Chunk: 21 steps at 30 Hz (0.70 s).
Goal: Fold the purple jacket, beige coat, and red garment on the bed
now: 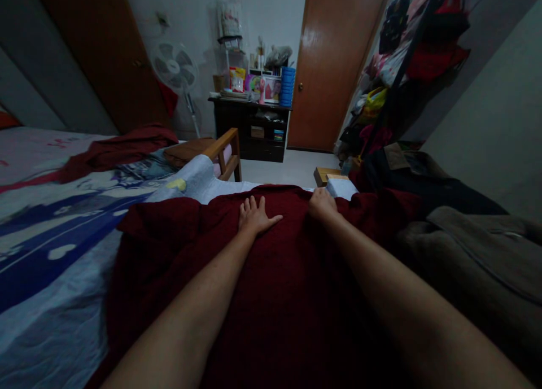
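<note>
A dark red shirt [271, 287] lies spread out in front of me, its far edge near the end of the bed. Flat on its upper part rests my left hand [254, 215], fingers spread and thumb pointing right. My right hand [322, 202] is closed on the cloth near the far right edge; its fingertips are hidden from view. The near part of the shirt runs below both forearms in deep shade.
To the right lie a grey-brown garment [474, 248] and a dark jacket [432, 180]. A blue patterned blanket [71, 242] and another dark red garment [122, 149] are on the left. Beyond stand a wooden chair [224, 146], a fan [175, 67] and a black cabinet [232, 123].
</note>
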{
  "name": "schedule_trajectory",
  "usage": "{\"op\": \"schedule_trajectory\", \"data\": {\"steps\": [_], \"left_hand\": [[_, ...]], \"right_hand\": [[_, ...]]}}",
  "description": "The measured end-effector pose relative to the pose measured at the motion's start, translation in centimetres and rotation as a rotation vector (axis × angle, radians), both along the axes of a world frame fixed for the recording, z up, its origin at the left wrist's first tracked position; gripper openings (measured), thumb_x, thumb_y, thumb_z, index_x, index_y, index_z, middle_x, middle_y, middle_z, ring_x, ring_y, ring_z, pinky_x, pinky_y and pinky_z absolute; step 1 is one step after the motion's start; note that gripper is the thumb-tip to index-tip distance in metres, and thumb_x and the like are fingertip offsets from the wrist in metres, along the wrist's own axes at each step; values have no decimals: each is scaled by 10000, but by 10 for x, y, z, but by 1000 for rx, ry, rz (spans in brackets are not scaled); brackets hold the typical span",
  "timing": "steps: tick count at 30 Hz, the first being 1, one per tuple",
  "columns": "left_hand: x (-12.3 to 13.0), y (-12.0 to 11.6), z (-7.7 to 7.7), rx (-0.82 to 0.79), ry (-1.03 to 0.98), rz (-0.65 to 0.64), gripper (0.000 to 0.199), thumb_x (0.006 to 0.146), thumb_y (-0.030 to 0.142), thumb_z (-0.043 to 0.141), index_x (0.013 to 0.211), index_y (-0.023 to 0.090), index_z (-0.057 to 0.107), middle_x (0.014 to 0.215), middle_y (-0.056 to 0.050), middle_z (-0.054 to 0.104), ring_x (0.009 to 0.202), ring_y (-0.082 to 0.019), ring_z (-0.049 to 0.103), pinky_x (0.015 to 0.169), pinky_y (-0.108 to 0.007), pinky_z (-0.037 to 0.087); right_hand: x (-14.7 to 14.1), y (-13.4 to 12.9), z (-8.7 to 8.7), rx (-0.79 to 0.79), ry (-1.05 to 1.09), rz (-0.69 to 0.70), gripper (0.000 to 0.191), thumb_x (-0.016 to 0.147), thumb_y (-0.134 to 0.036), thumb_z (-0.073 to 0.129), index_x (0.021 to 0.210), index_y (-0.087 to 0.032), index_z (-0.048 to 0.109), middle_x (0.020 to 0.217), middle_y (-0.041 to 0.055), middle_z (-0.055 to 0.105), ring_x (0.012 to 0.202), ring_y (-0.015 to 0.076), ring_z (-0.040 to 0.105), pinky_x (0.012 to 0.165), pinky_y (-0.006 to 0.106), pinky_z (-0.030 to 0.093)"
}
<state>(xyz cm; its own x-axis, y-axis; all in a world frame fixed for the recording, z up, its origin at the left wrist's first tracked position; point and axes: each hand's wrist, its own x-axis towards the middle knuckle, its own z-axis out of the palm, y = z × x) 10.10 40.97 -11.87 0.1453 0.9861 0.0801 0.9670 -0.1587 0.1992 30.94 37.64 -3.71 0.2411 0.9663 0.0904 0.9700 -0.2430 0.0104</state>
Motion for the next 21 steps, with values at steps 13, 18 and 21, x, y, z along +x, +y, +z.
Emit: {"op": "schedule_trajectory", "data": {"steps": [13,18,21], "left_hand": [[0,1,-1,3,-2,0,1094,702,887,332,1518,160,263,1582,-198,236,1453,-410,173,1159,-519,146],[1,-2,3,7,-4,5,1067,721,865,351,1513,155,273,1576,-199,252,1448,-403,194,1157,-511,154],[0,-6,9,19,0,5,976,770,805,380,1497,158,307,1563,-196,284,1438,-389,228,1148,-500,185]], "right_hand": [[-11,-28,-56,-33,224,-186,685,929,-509,411,1488,-118,342,1569,201,243,1441,343,202,1129,477,180],[-39,-67,-47,-42,246,-140,723,886,-477,487,1494,-128,313,1580,215,199,1458,385,118,1114,575,174],[-39,-94,-50,-73,280,-153,723,900,-492,454,1487,-93,314,1554,257,237,1440,395,195,1107,548,221]]}}
